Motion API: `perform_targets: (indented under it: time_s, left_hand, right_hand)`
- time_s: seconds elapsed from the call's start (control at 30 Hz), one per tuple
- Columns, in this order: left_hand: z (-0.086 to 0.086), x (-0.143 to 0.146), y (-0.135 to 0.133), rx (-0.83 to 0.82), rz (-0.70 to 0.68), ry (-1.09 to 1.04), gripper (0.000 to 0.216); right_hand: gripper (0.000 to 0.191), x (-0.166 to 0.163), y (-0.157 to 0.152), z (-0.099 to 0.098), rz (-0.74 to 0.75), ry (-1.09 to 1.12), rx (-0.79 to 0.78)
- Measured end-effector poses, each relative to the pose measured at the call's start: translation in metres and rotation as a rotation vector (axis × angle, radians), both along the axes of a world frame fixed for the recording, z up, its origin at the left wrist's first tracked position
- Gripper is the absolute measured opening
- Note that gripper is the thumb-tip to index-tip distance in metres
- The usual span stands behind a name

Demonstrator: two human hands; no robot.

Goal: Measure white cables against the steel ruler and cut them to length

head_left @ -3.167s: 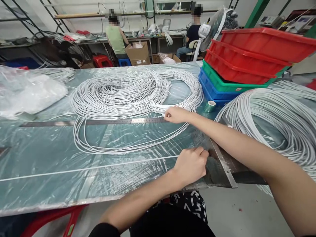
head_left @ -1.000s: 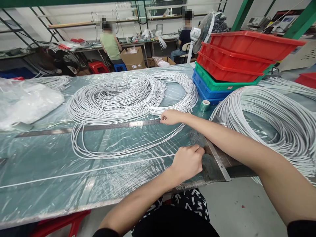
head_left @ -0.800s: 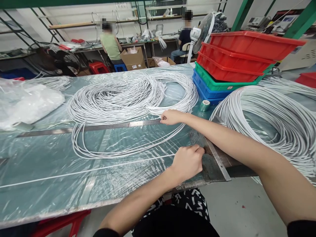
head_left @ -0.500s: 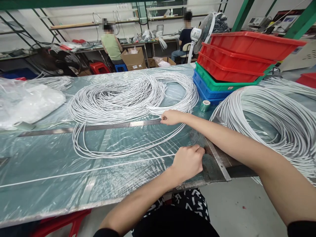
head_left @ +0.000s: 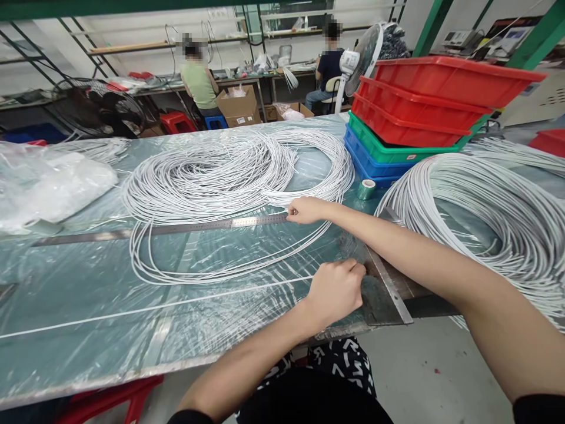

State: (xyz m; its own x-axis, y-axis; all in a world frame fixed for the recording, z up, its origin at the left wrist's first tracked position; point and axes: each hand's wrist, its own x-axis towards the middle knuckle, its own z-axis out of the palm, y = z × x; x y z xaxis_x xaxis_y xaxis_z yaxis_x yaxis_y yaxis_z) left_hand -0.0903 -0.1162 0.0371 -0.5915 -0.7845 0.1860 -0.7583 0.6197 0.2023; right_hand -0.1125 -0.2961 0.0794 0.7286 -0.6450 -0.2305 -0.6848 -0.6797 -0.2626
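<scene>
Near the front edge of the table, my left hand (head_left: 336,290) is closed around a single white cable (head_left: 189,300). That cable runs from my fist off to the left across the plastic sheet. Farther back, my right hand (head_left: 306,210) is pinched shut at the right end of a steel ruler (head_left: 198,225); what its fingers hold is hidden. Behind it lies a large coil of white cable (head_left: 207,176). A few looser cable loops (head_left: 229,272) curve across the table between my two hands.
Stacked red bins (head_left: 424,118), a green bin (head_left: 410,154) and blue bins (head_left: 375,165) stand at the back right. A roll of green tape (head_left: 366,189) sits before them. Another cable coil (head_left: 424,194) lies right, a plastic bag (head_left: 53,182) left. Two people work behind.
Both hands have stayed in place. The left part of the single cable has shifted very slightly toward me.
</scene>
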Motion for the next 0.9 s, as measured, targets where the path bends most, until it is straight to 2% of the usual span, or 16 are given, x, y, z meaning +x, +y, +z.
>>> perform_targets:
  time_s: [0.53,0.6,0.7,0.8,0.9]
  left_hand:
    - [0.003,-0.001,0.001,0.034,0.013,-0.013,0.011]
    - [0.004,0.001,0.001,0.023,0.014,-0.016,0.009]
    - [0.009,0.01,0.004,-0.003,-0.037,-0.011,0.008]
    - [0.017,0.018,0.012,-0.09,-0.108,0.031,0.011]
    - [0.029,0.021,0.027,-0.201,-0.207,0.034,0.017]
  right_hand:
    - [0.023,0.0,-0.007,-0.007,-0.013,-0.01,0.026]
    - [0.023,0.0,-0.003,-0.008,-0.008,-0.018,0.141]
    - [0.033,0.005,0.018,-0.005,0.026,-0.053,0.488]
    - [0.051,0.009,0.062,0.003,0.099,0.001,0.798]
    - [0.049,0.009,0.112,0.015,0.264,-0.004,0.882]
